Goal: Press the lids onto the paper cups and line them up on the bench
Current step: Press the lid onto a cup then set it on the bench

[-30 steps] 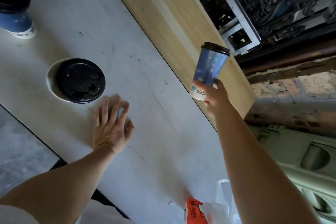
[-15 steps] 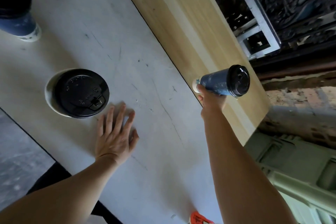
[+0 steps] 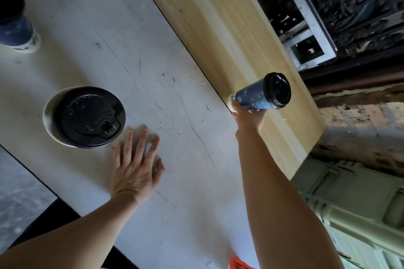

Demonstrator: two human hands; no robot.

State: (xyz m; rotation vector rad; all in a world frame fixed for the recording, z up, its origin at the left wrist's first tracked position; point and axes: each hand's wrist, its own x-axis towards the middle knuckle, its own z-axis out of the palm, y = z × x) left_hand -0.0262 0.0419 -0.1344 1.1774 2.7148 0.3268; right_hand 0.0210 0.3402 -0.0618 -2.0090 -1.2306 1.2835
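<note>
My right hand (image 3: 249,116) grips the base of a blue paper cup (image 3: 253,96) with a black lid (image 3: 278,90) on it. The cup is over the pale wooden bench (image 3: 218,17) near its right end; whether it touches the wood I cannot tell. My left hand (image 3: 136,166) lies flat with spread fingers on the white table (image 3: 142,61). Just left of it stands a white cup (image 3: 49,113) with a black lid (image 3: 89,117) resting on its rim, slightly off centre. Another blue lidded cup (image 3: 16,30) stands at the far left edge.
A dark metal frame and grating (image 3: 306,17) lie beyond the bench. A green plastic crate (image 3: 360,203) sits below to the right. An orange packet (image 3: 239,265) shows at the bottom edge. The table's near edge runs at lower left.
My right hand has carried the lidded blue cup from above the table's edge out over the bench, and the cup now appears tilted with its lid toward me. My left hand has stayed flat.
</note>
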